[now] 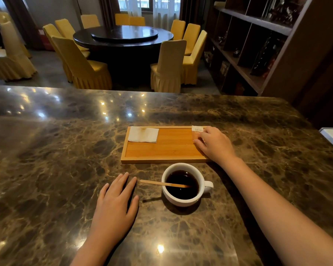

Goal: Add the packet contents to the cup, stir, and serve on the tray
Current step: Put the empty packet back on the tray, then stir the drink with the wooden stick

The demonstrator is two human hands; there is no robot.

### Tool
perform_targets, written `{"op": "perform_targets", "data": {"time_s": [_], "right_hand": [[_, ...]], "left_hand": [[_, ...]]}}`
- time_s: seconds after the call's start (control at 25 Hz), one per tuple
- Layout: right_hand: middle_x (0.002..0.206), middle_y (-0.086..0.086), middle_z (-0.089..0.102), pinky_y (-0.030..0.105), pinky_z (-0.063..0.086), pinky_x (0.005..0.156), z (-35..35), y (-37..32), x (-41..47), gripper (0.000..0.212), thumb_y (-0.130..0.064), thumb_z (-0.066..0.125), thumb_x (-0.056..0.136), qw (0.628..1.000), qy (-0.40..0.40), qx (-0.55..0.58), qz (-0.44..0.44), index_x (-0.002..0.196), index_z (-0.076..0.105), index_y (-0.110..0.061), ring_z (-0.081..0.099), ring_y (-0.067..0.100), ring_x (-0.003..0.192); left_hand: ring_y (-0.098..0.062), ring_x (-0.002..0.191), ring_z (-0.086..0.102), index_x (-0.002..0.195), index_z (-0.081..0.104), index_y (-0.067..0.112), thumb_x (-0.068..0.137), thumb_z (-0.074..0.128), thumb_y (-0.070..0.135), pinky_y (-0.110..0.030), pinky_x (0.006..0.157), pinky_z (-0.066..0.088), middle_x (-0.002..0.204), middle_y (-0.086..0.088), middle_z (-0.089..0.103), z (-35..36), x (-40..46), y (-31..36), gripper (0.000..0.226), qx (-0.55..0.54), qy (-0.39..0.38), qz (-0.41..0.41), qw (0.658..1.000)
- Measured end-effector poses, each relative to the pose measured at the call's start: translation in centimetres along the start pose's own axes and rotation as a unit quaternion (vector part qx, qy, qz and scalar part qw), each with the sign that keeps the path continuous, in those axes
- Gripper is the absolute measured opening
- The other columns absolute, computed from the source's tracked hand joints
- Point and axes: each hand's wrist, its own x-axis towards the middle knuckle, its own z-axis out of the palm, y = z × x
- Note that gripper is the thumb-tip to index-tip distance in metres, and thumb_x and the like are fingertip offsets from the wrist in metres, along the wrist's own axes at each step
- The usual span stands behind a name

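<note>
Reaching to the right of centre in the frame, our right hand (214,144) lies on the small white-and-orange paper packet (197,131) at the far right corner of the shallow wooden tray (161,150). We judge the first step in hand: picking up the packet. Its fingers (199,144) look nearly flat on it, not yet pinching. Next comes lifting and tearing it over the white ceramic cup of dark coffee (183,184), lower centre on the marble counter (46,160), with a wooden stir stick (161,183) in it. Our left hand (115,200) rests flat and empty.

Dim warm room, daylight from far windows (148,4), ceiling-light glare spots across polished marble counter (65,150), wide-angle bending at edges, sharp focus.
</note>
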Motion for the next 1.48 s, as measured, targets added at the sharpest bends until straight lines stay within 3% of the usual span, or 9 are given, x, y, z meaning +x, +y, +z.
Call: {"op": "perform_targets", "data": {"time_s": [0.08,0.2,0.56,0.72,0.84,1.04,1.2,1.36,1.48], "right_hand": [[0.112,0.007,0.065,0.036,0.045,0.084,-0.3,0.0,-0.2,0.03,-0.032,0.048,0.094,1.0,0.013,0.005,-0.011,0.107,0.067,-0.013,0.055,0.022,0.103],[0.128,0.004,0.061,0.04,0.034,0.103,-0.6,0.1,-0.3,0.033,-0.03,0.043,0.096,0.998,-0.038,0.022,-0.044,0.12,0.06,-0.016,0.048,0.022,0.122],[0.128,0.0,0.061,0.044,0.026,0.109,-0.6,0.7,-0.4,0.035,-0.033,0.04,0.097,0.995,-0.062,0.068,-0.039,0.123,0.058,-0.018,0.049,0.018,0.122],[0.128,0.004,0.061,0.045,0.03,0.108,-2.2,0.1,-0.6,0.033,-0.032,0.043,0.096,0.994,-0.049,0.087,-0.036,0.12,0.06,-0.017,0.049,0.02,0.122],[0.124,0.006,0.061,0.042,0.043,0.099,-5.7,-3.4,-2.1,0.035,-0.036,0.049,0.092,0.989,-0.016,0.129,-0.077,0.119,0.06,-0.016,0.052,0.021,0.117],[0.117,-0.002,0.062,0.027,0.041,0.08,-9.6,-11.7,-6.3,0.047,-0.05,0.049,0.084,0.962,-0.117,0.125,-0.213,0.122,0.056,-0.023,0.053,0.015,0.107],[0.104,0.002,0.063,0.034,0.044,0.073,-8.4,-13.8,-6.7,0.028,-0.035,0.057,0.087,0.956,-0.125,0.074,-0.255,0.108,0.062,-0.017,0.054,0.02,0.096],[0.092,0.004,0.066,0.03,0.04,0.063,-8.1,-13.5,-6.9,0.013,-0.02,0.057,0.089,0.955,-0.114,0.16,-0.222,0.096,0.066,-0.013,0.059,0.021,0.086],[0.096,0.0,0.071,0.027,0.049,0.072,-9.2,-11.5,-7.0,0.018,-0.017,0.061,0.087,0.96,-0.064,0.242,-0.128,0.103,0.068,-0.018,0.062,0.014,0.087]], "left_hand": [[-0.017,0.125,0.032,0.126,0.05,0.016,0.084,0.034,0.042,-0.046,0.101,0.021,0.134,-0.009,0.045,0.0,0.0,0.0,0.053,-0.001,0.0,0.0,1.0],[-0.018,0.125,0.033,0.126,0.05,0.015,0.084,0.034,0.042,-0.047,0.1,0.022,0.134,-0.009,0.046,-0.1,0.0,0.1,0.052,-0.003,0.003,0.001,1.0],[-0.016,0.125,0.03,0.126,0.05,0.015,0.083,0.035,0.041,-0.046,0.1,0.021,0.134,-0.01,0.046,-0.1,0.0,0.1,0.052,-0.006,0.007,0.002,1.0],[-0.017,0.125,0.031,0.126,0.05,0.016,0.084,0.035,0.041,-0.046,0.101,0.021,0.134,-0.01,0.046,-0.1,0.0,0.1,0.052,-0.005,0.007,0.003,1.0],[-0.019,0.126,0.033,0.127,0.049,0.015,0.084,0.034,0.041,-0.047,0.101,0.021,0.134,-0.01,0.046,-0.1,0.0,0.2,0.052,-0.005,0.006,0.001,1.0],[-0.021,0.126,0.033,0.127,0.049,0.015,0.085,0.034,0.04,-0.048,0.102,0.023,0.134,-0.011,0.045,0.0,0.0,0.2,0.051,-0.001,0.004,0.002,1.0],[-0.021,0.127,0.033,0.127,0.049,0.015,0.085,0.034,0.04,-0.047,0.102,0.022,0.135,-0.011,0.045,0.0,-0.1,0.2,0.051,0.003,0.004,0.003,1.0],[-0.022,0.126,0.033,0.127,0.049,0.016,0.085,0.033,0.04,-0.045,0.101,0.021,0.135,-0.011,0.045,0.0,-0.1,0.2,0.051,0.004,0.005,0.003,1.0],[-0.021,0.127,0.033,0.129,0.048,0.017,0.085,0.032,0.041,-0.044,0.101,0.021,0.135,-0.01,0.045,0.1,-0.1,0.2,0.052,0.006,0.004,0.002,1.0]]}}
